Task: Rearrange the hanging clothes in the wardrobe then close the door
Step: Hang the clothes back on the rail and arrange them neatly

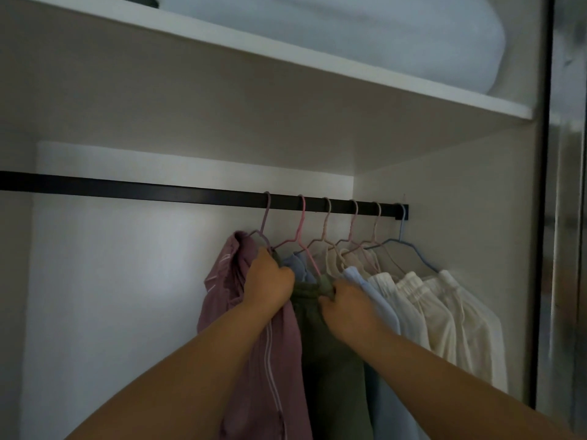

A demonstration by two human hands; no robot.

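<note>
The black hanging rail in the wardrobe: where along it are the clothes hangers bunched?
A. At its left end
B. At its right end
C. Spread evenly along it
B: all six hanger hooks sit on the right part of the black hanging rail, by the wardrobe's white side wall; the left stretch is bare.

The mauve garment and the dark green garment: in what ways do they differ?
The mauve garment has pale stripes; the dark green garment is plain. The mauve one hangs leftmost, the green one beside it on its right. The left hand grips the mauve, the right hand the green. Both hang from the rail.
</note>
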